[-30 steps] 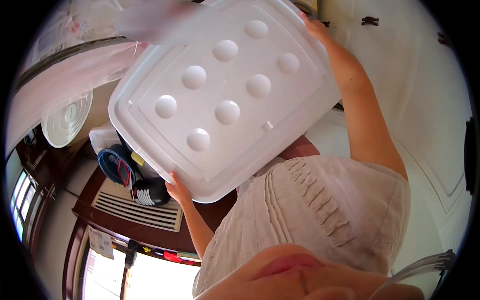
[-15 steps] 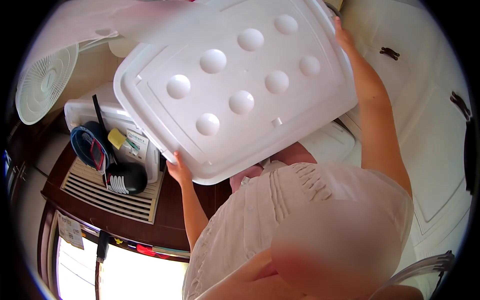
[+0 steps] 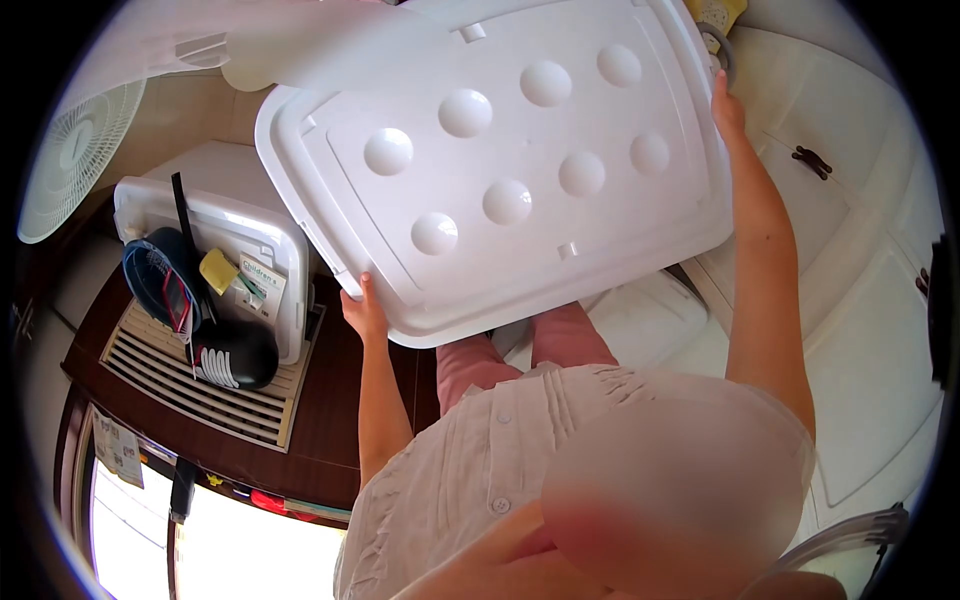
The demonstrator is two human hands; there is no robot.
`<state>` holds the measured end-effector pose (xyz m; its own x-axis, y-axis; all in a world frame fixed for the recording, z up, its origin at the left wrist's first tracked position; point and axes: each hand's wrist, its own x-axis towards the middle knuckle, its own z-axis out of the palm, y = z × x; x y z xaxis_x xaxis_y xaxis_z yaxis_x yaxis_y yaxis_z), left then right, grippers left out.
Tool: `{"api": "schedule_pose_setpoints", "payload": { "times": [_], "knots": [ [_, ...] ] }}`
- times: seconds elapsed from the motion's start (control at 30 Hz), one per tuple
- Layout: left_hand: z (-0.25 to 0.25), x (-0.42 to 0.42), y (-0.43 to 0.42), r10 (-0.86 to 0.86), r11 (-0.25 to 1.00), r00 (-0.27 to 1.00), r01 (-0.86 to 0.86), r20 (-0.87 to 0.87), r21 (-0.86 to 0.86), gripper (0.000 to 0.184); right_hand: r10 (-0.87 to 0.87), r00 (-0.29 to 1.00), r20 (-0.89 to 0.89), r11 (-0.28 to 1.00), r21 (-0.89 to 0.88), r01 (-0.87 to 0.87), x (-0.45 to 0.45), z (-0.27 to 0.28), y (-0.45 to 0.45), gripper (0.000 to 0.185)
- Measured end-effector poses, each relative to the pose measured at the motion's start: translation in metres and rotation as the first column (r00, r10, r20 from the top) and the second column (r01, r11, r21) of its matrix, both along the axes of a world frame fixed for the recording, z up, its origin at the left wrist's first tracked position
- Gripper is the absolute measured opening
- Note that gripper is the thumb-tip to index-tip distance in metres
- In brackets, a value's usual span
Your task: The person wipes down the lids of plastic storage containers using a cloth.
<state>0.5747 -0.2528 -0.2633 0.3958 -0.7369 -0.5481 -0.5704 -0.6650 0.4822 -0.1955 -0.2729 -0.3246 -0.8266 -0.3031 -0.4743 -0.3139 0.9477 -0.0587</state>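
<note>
A large white plastic lid (image 3: 530, 140) with several round bumps is held up at a slant in front of my body. My left hand (image 3: 366, 310) grips its lower left edge, thumb on the top face. At the lid's right edge my right hand (image 3: 728, 105) is closed round the rim. Both palms and most of the fingers are hidden behind the lid. Under it my pink trousers (image 3: 570, 340) show.
On a dark wooden surface (image 3: 335, 390) at the left are a white tray (image 3: 290, 250), a blue basket (image 3: 150, 270), a black shoe-like object (image 3: 240, 352) and a yellow item (image 3: 218, 270). A fan (image 3: 78, 150) stands upper left; white cabinet doors (image 3: 860, 220) are at the right.
The lid has shifted to the right in view and turned slightly, with both hands still on its edges. More of the white tray and of my trousers now shows.
</note>
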Motion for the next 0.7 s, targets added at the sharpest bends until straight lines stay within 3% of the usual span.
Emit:
{"api": "schedule_pose_setpoints", "payload": {
  "times": [0.13,0.2,0.7],
  "knots": [
    [-0.029,0.003,0.000,0.017,1.000,0.999,-0.017,0.047,-0.002,0.062,-0.040,0.999,-0.036,0.998,-0.039,0.039,0.005,-0.013,-0.010,0.111],
    [-0.037,0.003,0.001,0.014,1.000,0.997,-0.015,0.069,0.010,0.062,0.007,1.000,-0.021,0.998,0.058,-0.006,0.007,-0.016,-0.008,0.106],
    [-0.071,0.019,0.004,0.083,0.995,0.992,-0.078,-0.093,0.058,0.072,0.072,0.997,0.032,0.997,0.029,-0.073,0.032,0.001,-0.015,0.110]
  ]
}}
